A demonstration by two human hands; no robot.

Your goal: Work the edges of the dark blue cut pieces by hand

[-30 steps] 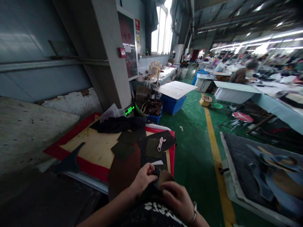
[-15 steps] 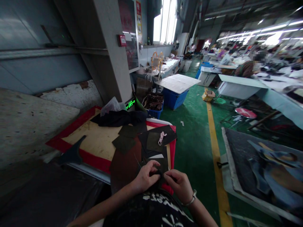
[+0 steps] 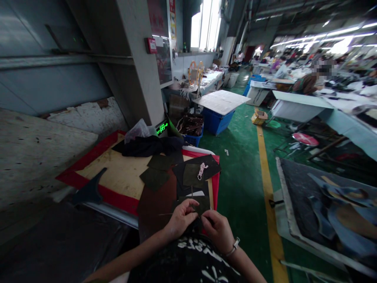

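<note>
My left hand is closed at the near edge of the table, thumb and forefinger pinched on something dark and small. Close on its right, my right hand is pinched too, a bracelet on its wrist; what lies between its fingertips is too small to make out. Thin strands stick out beside my left hand. Beyond the hands lie dark green fabric pieces, a brown piece and a pink cord.
The red-edged table bears dark cloth and a plastic bag. At the right stands another table with blue pieces. Farther off are a blue bin, a cardboard box and a person at work.
My right hand has moved slightly left, nearer my left hand. The thin strands beside my left hand have shifted, and one now points left over the brown piece.
</note>
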